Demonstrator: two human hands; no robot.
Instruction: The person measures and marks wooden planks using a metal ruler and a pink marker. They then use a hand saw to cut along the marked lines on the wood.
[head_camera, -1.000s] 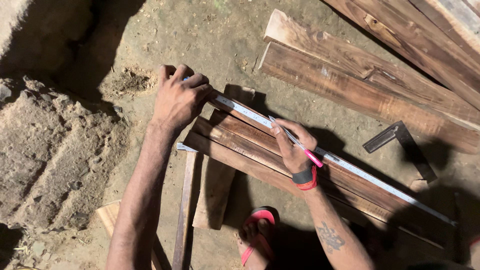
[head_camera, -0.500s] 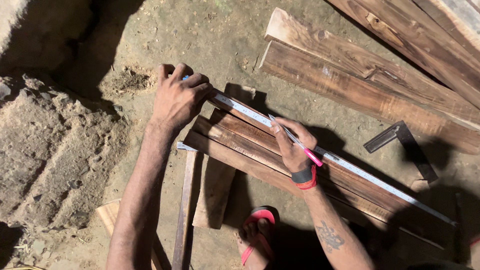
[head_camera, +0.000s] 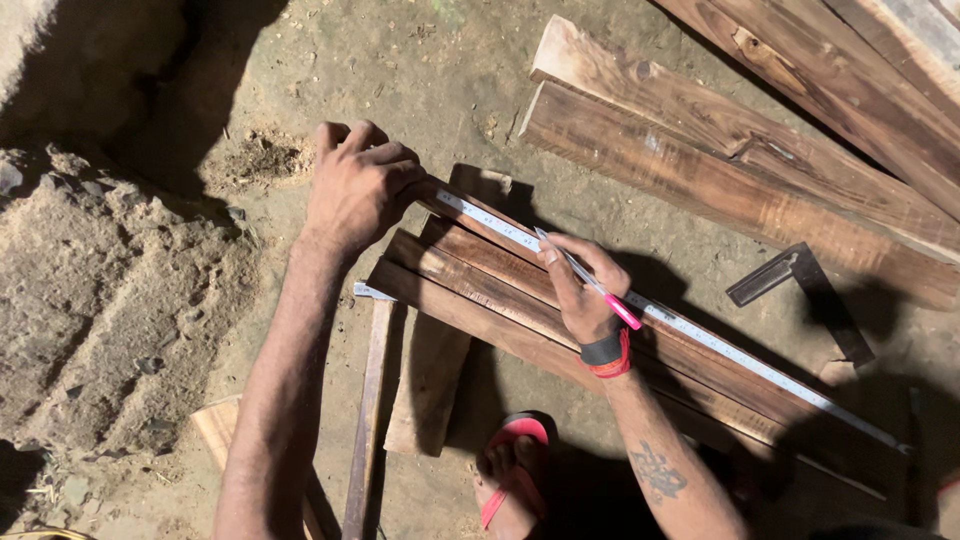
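Leftmost, a rough mound of dried earth takes up the edge of the view, with a small heap of sawdust on the dirt ground just past it. Next comes the left hand, its fingers curled and pressing down on the near end of a long steel ruler, pinning it to the top of the wooden plank. Below that hand a thin wooden stick and a short flat board lie on the ground, partly under the plank's end. A foot in a red sandal shows at the bottom, close to the plank's lower edge.

Further right, the right hand rests on the plank with its fingers closed around a pink pen, the tip touching the wood right beside the ruler's edge. A black and red wristband circles that wrist. The ruler runs diagonally along the plank, from the left hand down towards the lower right, lying flat on the dark wood.

Beyond the plank, a metal try square lies on the ground, apart from both hands. Above it, several heavier timber beams are stacked at the same slant, reaching to the upper right corner.
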